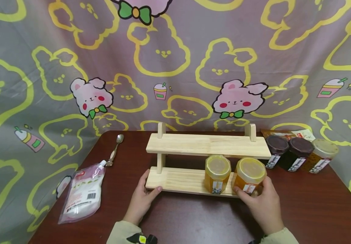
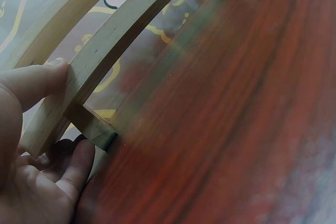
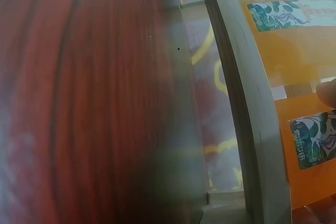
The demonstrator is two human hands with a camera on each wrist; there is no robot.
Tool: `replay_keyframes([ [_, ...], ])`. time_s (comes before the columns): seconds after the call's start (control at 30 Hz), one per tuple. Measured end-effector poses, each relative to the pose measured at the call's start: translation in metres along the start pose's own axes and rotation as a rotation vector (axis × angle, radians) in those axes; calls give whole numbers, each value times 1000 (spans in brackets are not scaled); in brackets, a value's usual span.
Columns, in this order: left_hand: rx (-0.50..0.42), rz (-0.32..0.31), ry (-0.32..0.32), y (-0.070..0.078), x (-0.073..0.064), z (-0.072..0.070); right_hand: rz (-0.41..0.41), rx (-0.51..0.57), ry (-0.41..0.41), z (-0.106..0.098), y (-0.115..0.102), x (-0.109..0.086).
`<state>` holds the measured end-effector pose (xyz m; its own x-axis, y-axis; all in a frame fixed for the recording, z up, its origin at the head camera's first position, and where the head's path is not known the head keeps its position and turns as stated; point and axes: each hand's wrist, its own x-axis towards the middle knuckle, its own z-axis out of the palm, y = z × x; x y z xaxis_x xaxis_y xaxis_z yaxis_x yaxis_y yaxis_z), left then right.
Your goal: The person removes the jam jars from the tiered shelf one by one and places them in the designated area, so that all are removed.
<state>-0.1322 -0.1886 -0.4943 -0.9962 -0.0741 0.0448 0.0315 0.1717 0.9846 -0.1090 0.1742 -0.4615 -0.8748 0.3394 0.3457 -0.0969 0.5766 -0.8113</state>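
A two-tier wooden shelf (image 1: 209, 145) stands on the table. My left hand (image 1: 142, 200) grips the left end of its lower board (image 1: 178, 179), thumb on top and fingers curled beneath, as the left wrist view shows. On the right end of that board are two jars with orange contents and yellowish lids. Around the outer jar (image 1: 250, 174) my right hand (image 1: 264, 203) is curled, thumb at its front left and fingers along its right side. The inner jar (image 1: 217, 174) stands just left of it. Both labels face the front.
Two dark-lidded jars (image 1: 295, 154) and an amber jar (image 1: 323, 156) stand right of the shelf, with a flat packet (image 1: 303, 134) behind them. To the left lie a spouted pouch (image 1: 85, 193) and a spoon (image 1: 114, 150). A patterned curtain (image 1: 175, 67) hangs behind the table.
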Motion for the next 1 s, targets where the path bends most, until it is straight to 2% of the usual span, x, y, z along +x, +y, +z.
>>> replay_keyframes([
  [0.2,0,2,1,1,0,0,-17,15,17,-2,1,1],
  [0.67,33,-4,15,0,0,0,30,-28,12,-6,3,0],
  [1.0,31,7,3,0,0,0,13,-32,20,-10,6,0],
])
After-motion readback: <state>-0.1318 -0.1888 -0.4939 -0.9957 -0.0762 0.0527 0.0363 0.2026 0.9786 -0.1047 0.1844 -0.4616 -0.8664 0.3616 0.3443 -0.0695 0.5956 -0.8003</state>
